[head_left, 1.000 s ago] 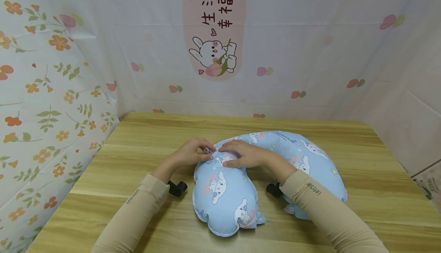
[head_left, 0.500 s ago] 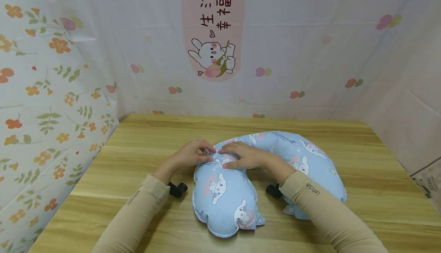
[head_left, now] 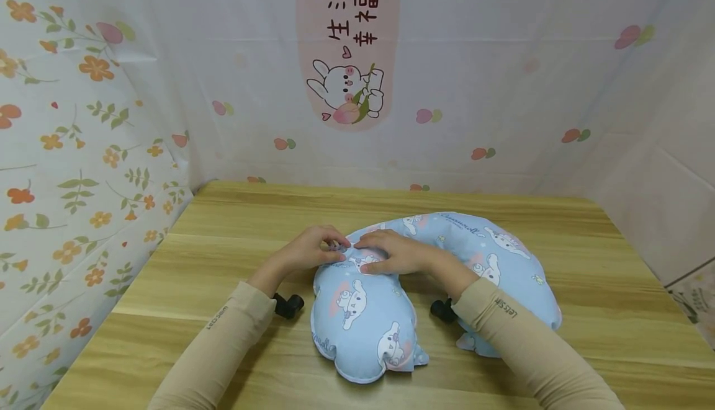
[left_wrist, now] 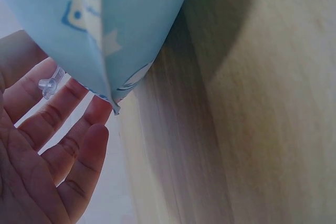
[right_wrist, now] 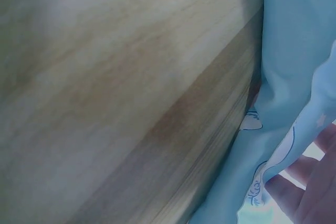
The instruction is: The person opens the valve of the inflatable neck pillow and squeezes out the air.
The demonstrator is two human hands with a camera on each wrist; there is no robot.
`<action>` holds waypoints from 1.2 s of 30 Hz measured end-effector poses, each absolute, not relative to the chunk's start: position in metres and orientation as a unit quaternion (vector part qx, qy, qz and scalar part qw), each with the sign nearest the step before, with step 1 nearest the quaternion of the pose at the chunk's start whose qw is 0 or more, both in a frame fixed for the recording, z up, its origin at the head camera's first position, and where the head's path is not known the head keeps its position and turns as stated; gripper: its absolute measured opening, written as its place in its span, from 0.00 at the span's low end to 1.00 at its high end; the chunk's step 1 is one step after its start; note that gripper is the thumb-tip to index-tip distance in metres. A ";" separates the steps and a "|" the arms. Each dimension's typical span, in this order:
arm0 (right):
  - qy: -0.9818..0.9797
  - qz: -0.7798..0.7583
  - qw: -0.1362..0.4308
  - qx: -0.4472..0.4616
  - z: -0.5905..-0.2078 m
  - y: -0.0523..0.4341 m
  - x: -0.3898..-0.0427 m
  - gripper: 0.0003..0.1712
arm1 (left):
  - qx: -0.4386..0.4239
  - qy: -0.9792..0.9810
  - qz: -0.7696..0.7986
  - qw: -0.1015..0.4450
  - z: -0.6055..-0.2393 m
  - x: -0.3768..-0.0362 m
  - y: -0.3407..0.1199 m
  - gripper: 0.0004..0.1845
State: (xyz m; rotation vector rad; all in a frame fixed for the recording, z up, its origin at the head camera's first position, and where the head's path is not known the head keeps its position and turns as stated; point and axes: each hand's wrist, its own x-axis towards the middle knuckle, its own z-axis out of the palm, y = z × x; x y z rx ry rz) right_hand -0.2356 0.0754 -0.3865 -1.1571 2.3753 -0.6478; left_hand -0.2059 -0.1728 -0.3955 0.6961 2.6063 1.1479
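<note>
A puffed-up, light blue inflatable neck pillow [head_left: 357, 311] with white cartoon dogs lies curved on the wooden table. My left hand [head_left: 307, 250] is at its far left edge, thumb and index finger around a small clear plastic air valve [left_wrist: 49, 85]. In the left wrist view the other fingers are bent loosely below the pillow's seam. My right hand [head_left: 399, 252] grips the pillow just right of the valve, thumb on the near side and fingers on the far side. Part of its grip is hidden in the right wrist view, where fingertips touch the seam.
The wooden table [head_left: 223, 224] reaches back to a printed cloth [head_left: 475, 87] hung behind it. A flowered cloth [head_left: 67, 211] hangs on the left. Black wrist-worn pieces [head_left: 288, 306] show below the wrists, near the pillow.
Both hands stay at the same spot on the pillow. The view shifts very slightly; otherwise nothing visibly moves.
</note>
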 end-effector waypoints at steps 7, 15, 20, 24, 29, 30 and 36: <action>0.855 -0.229 0.199 -0.420 -0.384 0.077 -0.234 0.34 | 0.239 0.888 0.379 0.102 -0.392 -0.205 -0.171 0.14; 0.865 -0.252 0.154 -0.405 -0.369 0.088 -0.231 0.34 | 0.223 0.891 0.386 0.087 -0.389 -0.202 -0.172 0.16; 0.874 -0.257 0.145 -0.385 -0.364 0.095 -0.232 0.35 | 0.237 0.884 0.393 0.086 -0.387 -0.204 -0.173 0.16; 0.871 -0.254 0.152 -0.391 -0.367 0.092 -0.233 0.35 | 0.253 0.882 0.388 0.089 -0.390 -0.205 -0.173 0.16; 0.874 -0.232 0.163 -0.394 -0.373 0.087 -0.231 0.36 | 0.259 0.883 0.381 0.090 -0.393 -0.206 -0.173 0.16; 0.876 -0.227 0.165 -0.392 -0.374 0.086 -0.231 0.36 | 0.258 0.883 0.381 0.091 -0.393 -0.206 -0.173 0.16; 0.881 -0.211 0.168 -0.389 -0.379 0.082 -0.230 0.36 | 0.246 0.892 0.365 0.098 -0.396 -0.205 -0.172 0.15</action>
